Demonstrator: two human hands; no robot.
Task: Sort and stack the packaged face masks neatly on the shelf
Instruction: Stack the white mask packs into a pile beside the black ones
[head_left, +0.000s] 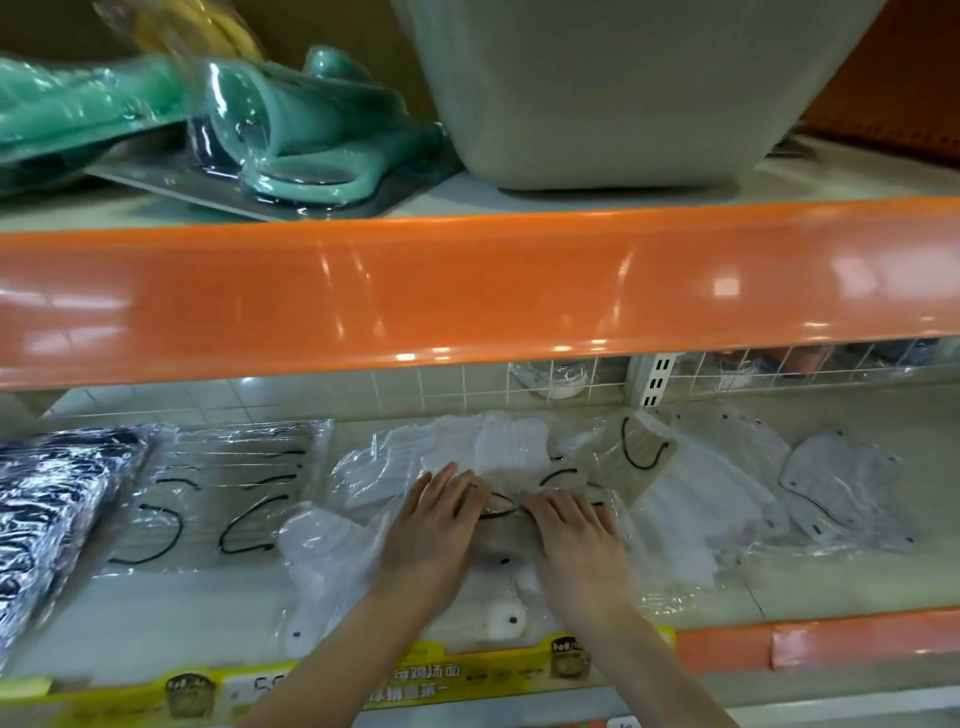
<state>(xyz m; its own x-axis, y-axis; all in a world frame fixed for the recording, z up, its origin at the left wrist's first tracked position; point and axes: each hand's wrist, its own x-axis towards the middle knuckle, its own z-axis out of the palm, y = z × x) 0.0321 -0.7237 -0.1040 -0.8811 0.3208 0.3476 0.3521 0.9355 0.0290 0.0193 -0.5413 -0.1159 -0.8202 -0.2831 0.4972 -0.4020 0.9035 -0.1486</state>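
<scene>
— Hands first: where are they?

— Both lie flat on the clear-wrapped mask pack in the middle of the lower shelf. The left hand and the right hand have their fingers straight and spread, pressing down on the film, curled round nothing.

— Why flat instead of a grip?

— My guess is the film is slippery and puffed with air, so pressing squares the pack and keeps it from sliding off the white packs under and behind it.

— And the other masks?

— Taking that pressed pack as the mark: a flat pile with black ear loops lies well to its left, and beyond that a dark patterned bundle. To its right a loose fan of white packs, then grey shaped masks farther right, overlapping and askew.

— So how far along?

— Early to midway, I'd judge. The left pile looks ordered; everything right of the pressed pack still wants gathering by kind.

— Risk?

— Packs skating over each other when lifted.
</scene>
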